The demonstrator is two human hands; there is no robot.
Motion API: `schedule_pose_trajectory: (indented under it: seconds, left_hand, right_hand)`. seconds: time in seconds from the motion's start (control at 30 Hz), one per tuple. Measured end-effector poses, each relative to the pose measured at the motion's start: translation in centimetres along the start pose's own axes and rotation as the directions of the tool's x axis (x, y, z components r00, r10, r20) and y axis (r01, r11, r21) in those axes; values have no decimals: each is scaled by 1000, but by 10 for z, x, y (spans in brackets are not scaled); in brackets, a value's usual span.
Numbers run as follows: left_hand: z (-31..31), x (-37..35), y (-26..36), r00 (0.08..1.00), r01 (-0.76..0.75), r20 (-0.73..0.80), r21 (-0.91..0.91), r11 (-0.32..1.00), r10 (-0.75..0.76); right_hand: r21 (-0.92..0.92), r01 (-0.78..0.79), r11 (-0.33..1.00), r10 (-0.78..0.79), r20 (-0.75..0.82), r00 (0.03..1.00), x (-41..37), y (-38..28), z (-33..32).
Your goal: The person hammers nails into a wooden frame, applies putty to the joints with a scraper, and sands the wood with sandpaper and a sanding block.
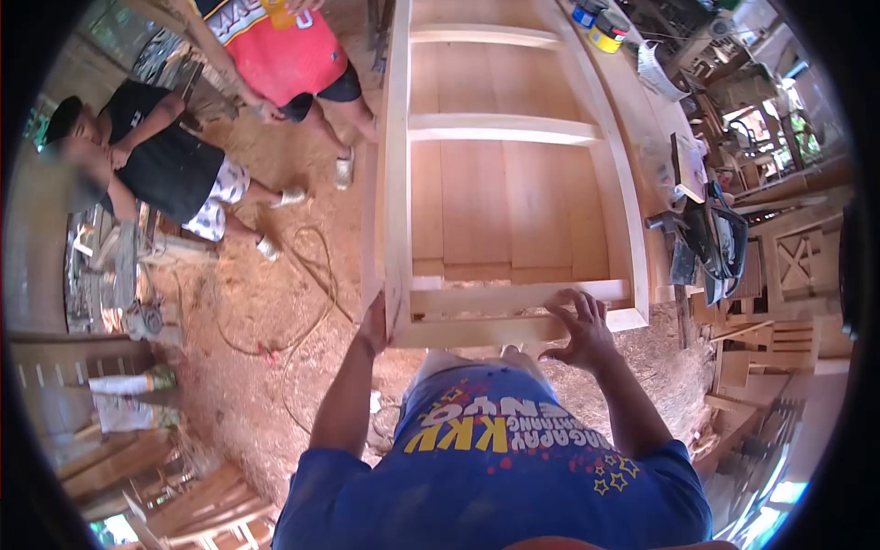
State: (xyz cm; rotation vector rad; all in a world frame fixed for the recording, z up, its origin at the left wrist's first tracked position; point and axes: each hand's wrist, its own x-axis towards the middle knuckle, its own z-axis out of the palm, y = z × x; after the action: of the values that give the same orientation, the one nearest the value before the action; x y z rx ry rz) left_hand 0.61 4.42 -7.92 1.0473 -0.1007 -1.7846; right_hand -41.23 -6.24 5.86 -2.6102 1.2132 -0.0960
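at the near end of the wooden frame (397, 202), both hands meet its corner and end rail (467, 333). the frame lies straight ahead of the body, its long axis running away from the person, with crosspieces (504, 128) spanning it. the left hand (374, 324) is against the outer side of the near left corner; the right hand (587, 337) is over the end rail, nearer the right corner. so each hand has one side of the short end, and the left is the closer to a long rail.

the right fingers are spread, with the thumb apart on the near side, and not clenched around the wood. the left fingers are mostly hidden behind the corner, so i cannot tell whether they grasp it.

the frame's far end is cut off at the top edge. boards (472, 206) show through it; whether they are fixed to it is unclear. dark tools (710, 243) on the right overlap and are hard to make out. a person in red (280, 60) is cropped above.
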Motion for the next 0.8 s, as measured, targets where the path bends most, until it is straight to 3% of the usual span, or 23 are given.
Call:
schedule_pose_trajectory:
  seconds: [0.03, 0.07, 0.17, 0.4, 0.53, 0.63, 0.73, 0.8]
  left_hand:
    - [4, 2, 6, 999, -8, 36, -1, 1000, 8]
    - [5, 10, 6, 999, 16, 31, -124, 992, -13]
    - [-7, 25, 1, 1000, -4, 15, 19, 1000, 4]
    - [-12, 24, -12, 995, 19, -96, 71, 997, -12]
    - [-23, 6, 3, 998, -26, -63, 42, 999, 29]
    - [-55, -24, 15, 999, -25, -29, 127, 992, 28]
    - [-58, -67, 33, 988, -124, -75, 151, 981, 137]
    - [-62, -100, 49, 973, -143, -118, 371, 918, 200]
  right_hand:
    - [-20, -27, 999, 27, -16, 1000, 2, -4, 5]
    - [-35, -56, 998, 55, -28, 998, 1, -7, 12]
    - [-33, -151, 988, 148, -69, 987, -6, -7, 41]
    - [-40, -103, 994, 99, -84, 992, -4, -14, 34]
    - [-7, -90, 996, 89, -61, 994, -6, -28, 36]
    - [40, -43, 998, 46, -76, 996, -11, -56, 38]
    - [113, 27, 993, -5, -184, 983, -21, -81, 33]
    - [203, 71, 977, -18, -249, 968, -30, -97, 26]
